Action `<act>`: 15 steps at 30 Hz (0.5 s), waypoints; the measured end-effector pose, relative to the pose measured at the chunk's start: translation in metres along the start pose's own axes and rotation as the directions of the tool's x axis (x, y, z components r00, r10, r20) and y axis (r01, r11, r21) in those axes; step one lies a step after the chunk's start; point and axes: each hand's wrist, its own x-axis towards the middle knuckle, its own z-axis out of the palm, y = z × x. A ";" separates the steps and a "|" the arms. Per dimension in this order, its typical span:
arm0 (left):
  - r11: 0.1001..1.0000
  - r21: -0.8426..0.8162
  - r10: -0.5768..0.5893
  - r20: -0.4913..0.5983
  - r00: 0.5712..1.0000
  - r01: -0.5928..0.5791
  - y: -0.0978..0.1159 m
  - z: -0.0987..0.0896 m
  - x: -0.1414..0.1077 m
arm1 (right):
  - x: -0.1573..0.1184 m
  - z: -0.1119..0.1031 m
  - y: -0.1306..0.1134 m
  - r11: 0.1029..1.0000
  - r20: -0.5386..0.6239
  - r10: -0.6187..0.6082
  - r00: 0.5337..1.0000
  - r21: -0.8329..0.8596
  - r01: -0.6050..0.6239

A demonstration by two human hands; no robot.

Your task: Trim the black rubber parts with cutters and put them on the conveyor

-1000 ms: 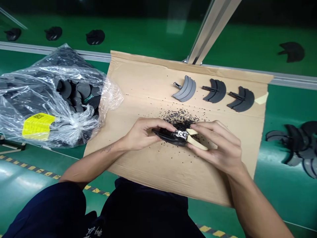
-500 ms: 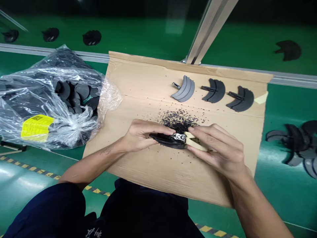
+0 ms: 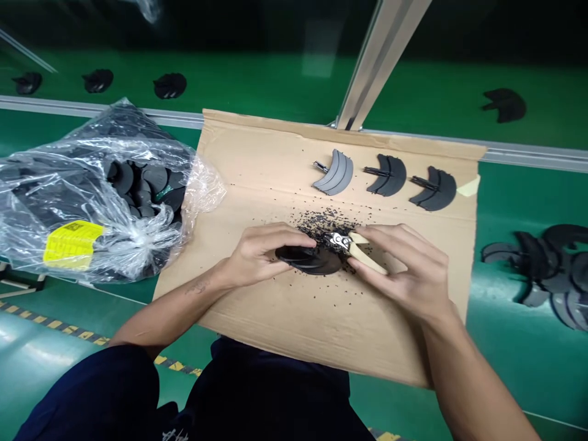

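Flush cutters (image 3: 340,241) — polished steel head, smooth cream plastic grips. Black moulded piece (image 3: 305,260), matt. Corrugated cardboard sheet (image 3: 257,318), rough brown paper. Polythene bag (image 3: 59,196), clear and glossy — crinkled. Green floor coating (image 3: 519,367), glossy, smooth.

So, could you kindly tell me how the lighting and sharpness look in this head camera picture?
In the head view, pale glare lies on the green workbench, the plastic bag shows bright highlights, and the side cutters and black moulded part look fairly sharp, while the area at the top is dark.
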 end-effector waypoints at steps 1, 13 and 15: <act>1.000 0.022 0.004 0.005 1.000 -0.004 0.000 0.001 0.000 | -0.001 0.001 0.001 0.998 0.008 -0.027 1.000 -0.062 0.028; 0.787 -0.417 -0.553 -0.152 0.819 0.455 -0.003 0.017 0.004 | 0.000 0.000 0.005 0.974 -0.061 0.089 0.994 -0.204 -0.100; 0.685 -0.551 -0.662 -0.200 0.722 0.476 -0.005 0.019 0.009 | 0.001 -0.002 0.007 0.964 -0.060 0.144 0.988 -0.218 -0.154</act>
